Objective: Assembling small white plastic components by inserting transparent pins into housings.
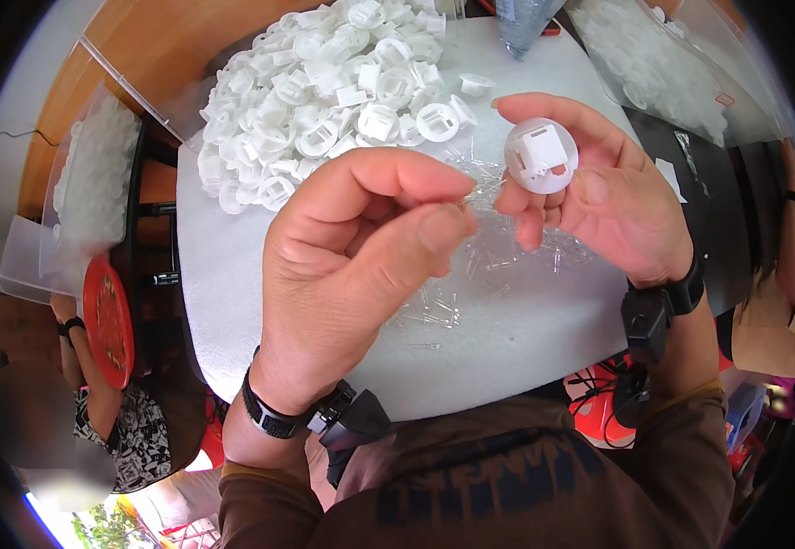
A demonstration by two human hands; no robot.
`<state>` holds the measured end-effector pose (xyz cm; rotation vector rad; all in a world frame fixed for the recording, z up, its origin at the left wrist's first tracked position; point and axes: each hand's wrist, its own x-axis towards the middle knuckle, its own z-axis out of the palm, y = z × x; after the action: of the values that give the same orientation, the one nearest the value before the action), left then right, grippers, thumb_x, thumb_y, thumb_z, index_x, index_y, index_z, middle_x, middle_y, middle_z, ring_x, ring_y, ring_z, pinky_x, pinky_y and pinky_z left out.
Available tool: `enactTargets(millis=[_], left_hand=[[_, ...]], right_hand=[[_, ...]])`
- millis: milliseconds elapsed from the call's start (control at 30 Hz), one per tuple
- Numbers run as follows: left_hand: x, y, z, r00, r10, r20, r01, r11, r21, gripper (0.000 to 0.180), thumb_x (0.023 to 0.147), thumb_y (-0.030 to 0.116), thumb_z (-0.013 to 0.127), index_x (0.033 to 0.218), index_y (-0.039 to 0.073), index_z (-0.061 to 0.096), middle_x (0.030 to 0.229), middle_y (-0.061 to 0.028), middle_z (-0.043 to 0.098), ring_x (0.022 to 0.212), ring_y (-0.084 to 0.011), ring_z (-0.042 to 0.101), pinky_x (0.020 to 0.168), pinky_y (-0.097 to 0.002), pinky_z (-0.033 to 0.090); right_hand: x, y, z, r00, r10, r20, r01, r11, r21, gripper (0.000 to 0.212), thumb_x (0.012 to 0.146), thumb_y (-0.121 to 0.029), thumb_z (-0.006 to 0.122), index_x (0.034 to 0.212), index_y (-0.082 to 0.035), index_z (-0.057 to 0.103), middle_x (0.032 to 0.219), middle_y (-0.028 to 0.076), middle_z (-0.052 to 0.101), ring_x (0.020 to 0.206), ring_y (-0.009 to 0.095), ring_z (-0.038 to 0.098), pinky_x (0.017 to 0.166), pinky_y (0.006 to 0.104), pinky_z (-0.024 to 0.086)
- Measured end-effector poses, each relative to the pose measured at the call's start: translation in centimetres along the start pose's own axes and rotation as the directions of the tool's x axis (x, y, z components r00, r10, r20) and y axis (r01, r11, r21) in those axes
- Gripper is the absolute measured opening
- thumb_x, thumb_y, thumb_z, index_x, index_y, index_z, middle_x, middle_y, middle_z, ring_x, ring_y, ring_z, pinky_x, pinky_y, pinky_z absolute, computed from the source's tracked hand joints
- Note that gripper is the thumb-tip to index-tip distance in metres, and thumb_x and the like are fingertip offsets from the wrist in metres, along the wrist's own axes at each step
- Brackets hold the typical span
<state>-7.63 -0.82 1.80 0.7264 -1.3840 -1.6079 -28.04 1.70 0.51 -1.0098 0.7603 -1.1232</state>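
My right hand (pixel 624 197) holds a round white plastic housing (pixel 538 139) between thumb and fingers. Its face shows a raised rectangular block and small openings. To its left, my left hand (pixel 351 247) is closed in a pinch, thumb against forefinger. Whatever sits between those fingertips is hidden or too small to name. Below both hands, small clear LEDs (pixel 438 306) with thin wire legs lie scattered on the white padded table surface (pixel 232 302). A large heap of similar white housings (pixel 324 101) rises beyond my left hand.
Clear bags of white parts stand at the right (pixel 654 73) and left (pixel 100 174). A grey-blue bag (pixel 524 26) lies at the far edge. At left, a person with a patterned sleeve (pixel 146 439) sits near a red round tray (pixel 107 320). Another person's arm (pixel 789 229) shows at far right.
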Motion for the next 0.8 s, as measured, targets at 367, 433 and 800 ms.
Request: enactTargets(millis=[367, 433, 800], left_hand=[[0.2, -0.3, -0.1, 0.998, 0.017, 0.059, -0.011, 0.994, -0.108, 0.019, 0.084, 0.009, 0.057, 0.100, -0.001, 0.056, 0.083, -0.0099, 0.062, 0.070, -0.0109, 0.056, 0.056, -0.0208, 0.042], [0.2, -0.5, -0.3, 0.997, 0.033, 0.065, -0.027, 0.996, -0.090, 0.019, 0.084, 0.010, 0.057, 0.100, -0.001, 0.056, 0.084, -0.0101, 0.062, 0.071, -0.0110, 0.057, 0.055, -0.0208, 0.042], [0.2, -0.7, -0.1, 0.997, 0.077, 0.025, -0.076, 0.996, -0.049, 0.021, 0.085, 0.016, 0.060, 0.098, -0.001, 0.057, 0.081, -0.0091, 0.063, 0.067, -0.0101, 0.056, 0.054, -0.0204, 0.042]], right_hand=[[-0.1, -0.2, 0.5, 0.998, 0.068, -0.004, -0.068, 0.997, -0.023, 0.068, 0.074, -0.031, 0.067, 0.127, 0.002, 0.039, 0.093, 0.012, 0.062, 0.071, 0.021, 0.061, 0.062, 0.0303, 0.051], [-0.1, 0.0, 0.8, 0.997, 0.072, -0.015, -0.073, 0.997, -0.040, 0.067, 0.074, -0.032, 0.068, 0.124, 0.003, 0.042, 0.094, 0.012, 0.062, 0.070, 0.021, 0.061, 0.061, 0.0301, 0.050], [-0.2, 0.3, 1.0, 0.997, 0.057, -0.047, -0.059, 0.997, -0.047, 0.061, 0.072, -0.033, 0.069, 0.115, 0.005, 0.050, 0.097, 0.015, 0.061, 0.073, 0.020, 0.062, 0.063, 0.0302, 0.051]])
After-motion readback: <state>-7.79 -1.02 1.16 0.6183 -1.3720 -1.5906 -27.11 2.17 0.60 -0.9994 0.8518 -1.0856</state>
